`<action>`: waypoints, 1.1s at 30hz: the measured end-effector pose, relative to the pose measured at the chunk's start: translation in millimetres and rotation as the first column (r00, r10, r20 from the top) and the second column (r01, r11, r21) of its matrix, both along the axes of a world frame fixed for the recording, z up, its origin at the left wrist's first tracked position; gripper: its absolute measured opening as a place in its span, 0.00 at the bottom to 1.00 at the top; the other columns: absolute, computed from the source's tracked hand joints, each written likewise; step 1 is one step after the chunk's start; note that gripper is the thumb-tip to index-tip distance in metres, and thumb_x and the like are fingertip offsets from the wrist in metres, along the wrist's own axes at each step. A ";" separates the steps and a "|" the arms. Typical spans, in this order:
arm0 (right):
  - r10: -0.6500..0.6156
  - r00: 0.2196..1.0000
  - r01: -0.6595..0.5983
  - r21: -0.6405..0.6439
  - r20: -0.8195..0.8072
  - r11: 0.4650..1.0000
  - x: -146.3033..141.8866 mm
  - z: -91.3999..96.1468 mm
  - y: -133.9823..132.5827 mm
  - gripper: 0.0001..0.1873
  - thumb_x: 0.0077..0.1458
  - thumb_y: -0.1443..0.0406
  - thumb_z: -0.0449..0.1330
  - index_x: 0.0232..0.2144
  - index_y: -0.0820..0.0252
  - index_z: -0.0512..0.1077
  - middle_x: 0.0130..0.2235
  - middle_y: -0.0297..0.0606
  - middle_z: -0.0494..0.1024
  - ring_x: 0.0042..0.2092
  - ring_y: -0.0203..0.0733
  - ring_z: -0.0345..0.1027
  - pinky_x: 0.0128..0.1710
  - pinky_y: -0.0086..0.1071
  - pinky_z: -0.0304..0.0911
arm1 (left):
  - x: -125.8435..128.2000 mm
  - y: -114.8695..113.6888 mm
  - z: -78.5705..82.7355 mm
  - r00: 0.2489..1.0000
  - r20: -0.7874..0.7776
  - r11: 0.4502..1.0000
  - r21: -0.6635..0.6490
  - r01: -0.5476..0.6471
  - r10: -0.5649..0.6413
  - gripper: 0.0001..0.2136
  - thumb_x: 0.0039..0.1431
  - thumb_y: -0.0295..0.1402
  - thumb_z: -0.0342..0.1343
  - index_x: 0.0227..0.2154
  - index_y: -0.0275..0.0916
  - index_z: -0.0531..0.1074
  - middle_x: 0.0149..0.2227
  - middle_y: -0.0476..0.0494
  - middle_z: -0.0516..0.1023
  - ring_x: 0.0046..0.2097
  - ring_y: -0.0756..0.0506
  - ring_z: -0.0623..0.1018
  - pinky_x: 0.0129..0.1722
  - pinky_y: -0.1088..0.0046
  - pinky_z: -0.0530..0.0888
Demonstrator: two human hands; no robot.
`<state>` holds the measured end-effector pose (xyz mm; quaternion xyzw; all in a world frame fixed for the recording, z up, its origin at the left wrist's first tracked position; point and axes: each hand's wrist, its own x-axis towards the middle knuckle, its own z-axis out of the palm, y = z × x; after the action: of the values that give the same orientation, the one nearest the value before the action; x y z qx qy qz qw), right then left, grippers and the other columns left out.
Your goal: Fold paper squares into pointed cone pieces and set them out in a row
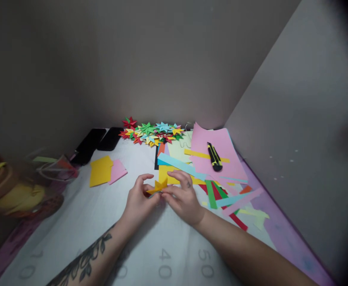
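A small folded yellow paper piece (158, 185) with pointed tips sits between both my hands, just above the white mat (102, 222). My left hand (138, 198) pinches its left side with closed fingers. My right hand (182, 195) pinches its right side, fingers curled over it. Right behind my hands lies a yellow sheet (165, 173) crossed by a light blue strip (180, 166).
Several finished paper stars (151, 133) are heaped at the back. A yellow and black utility knife (214, 156) lies on pink sheets (221, 153). Coloured strips (227, 198) spread to the right; yellow and pink squares (106, 170) and two dark phones (98, 143) to the left. Walls close in behind and right.
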<state>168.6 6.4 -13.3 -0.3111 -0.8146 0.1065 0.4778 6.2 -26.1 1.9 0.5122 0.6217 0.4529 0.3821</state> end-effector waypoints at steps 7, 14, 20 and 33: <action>0.010 1.000 -0.010 -0.061 0.005 0.998 -1.2 0.3 -2.8 0.07 0.54 0.71 0.56 0.32 0.54 0.71 0.51 0.42 0.67 0.55 0.50 0.58 0.54 0.51 0.58 | 2.4 -2.8 1.4 0.999 0.004 0.999 0.001 0.034 -0.034 0.21 0.45 0.29 0.59 0.44 0.41 0.63 0.21 0.58 0.71 0.25 0.51 0.73 0.28 0.78 0.69; -0.007 0.949 -0.180 -0.563 -0.315 0.807 -10.0 0.9 0.3 0.03 0.51 0.68 0.56 0.26 0.57 0.64 0.36 0.38 0.69 0.41 0.42 0.69 0.34 0.33 0.67 | 4.9 -4.2 4.3 0.995 0.039 0.996 -0.002 0.087 -0.087 0.21 0.47 0.28 0.58 0.45 0.40 0.62 0.22 0.57 0.72 0.25 0.51 0.74 0.27 0.77 0.69; -0.136 0.816 -0.436 -0.754 -0.561 0.492 -14.8 -5.1 2.2 0.15 0.46 0.67 0.58 0.36 0.54 0.56 0.23 0.21 0.64 0.18 0.29 0.59 0.18 0.23 0.57 | 10.8 -1.9 11.0 0.978 0.193 0.988 -0.116 0.097 -0.074 0.25 0.42 0.28 0.60 0.46 0.39 0.60 0.21 0.59 0.71 0.22 0.51 0.74 0.24 0.79 0.67; -0.115 0.849 -0.411 -0.781 -0.516 0.471 -15.1 2.4 -4.9 0.17 0.47 0.70 0.56 0.39 0.53 0.56 0.26 0.22 0.69 0.19 0.31 0.64 0.18 0.24 0.60 | 8.6 -2.3 12.9 0.939 0.294 0.966 -0.129 0.222 -0.177 0.23 0.48 0.31 0.60 0.46 0.40 0.58 0.19 0.59 0.71 0.23 0.48 0.78 0.23 0.78 0.67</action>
<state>153.5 1.4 -10.9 -0.3949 -0.5159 0.6235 0.4349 14.8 -28.4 14.8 0.4711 0.5404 0.4282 0.5502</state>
